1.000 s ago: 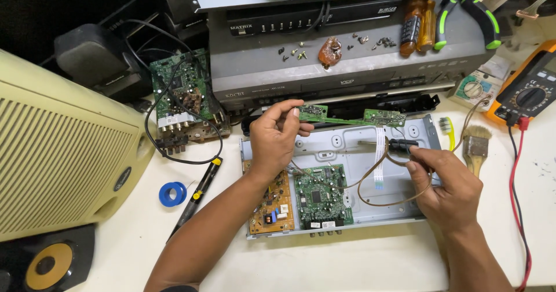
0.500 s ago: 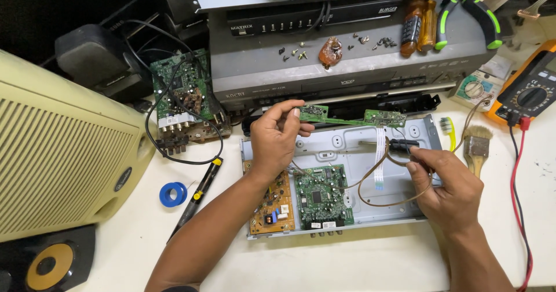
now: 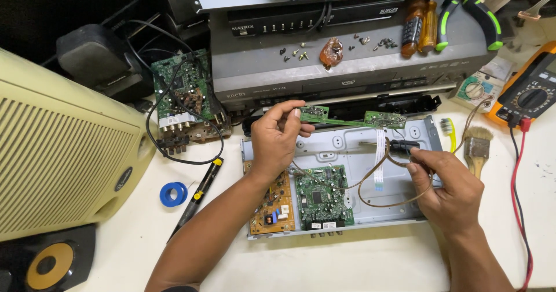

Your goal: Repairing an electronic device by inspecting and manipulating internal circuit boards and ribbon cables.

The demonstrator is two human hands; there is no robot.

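left hand [image 3: 277, 140] pinches the end of a narrow green circuit strip [image 3: 347, 118], held along the back edge of the open metal chassis [image 3: 347, 147] on the white desk [image 3: 359, 263]. right hand [image 3: 449, 188] is closed on a black-handled tool [image 3: 399, 146] (its tip is over the chassis floor), with a brown wire [image 3: 376, 199] looping below. a green main board [image 3: 321, 196] sits in the chassis, a paintbrush [image 3: 478, 147] just right of it.

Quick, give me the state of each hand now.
Left hand: closed, pinching the narrow green circuit board at its left end.
Right hand: closed on a small black part with a brown wire.
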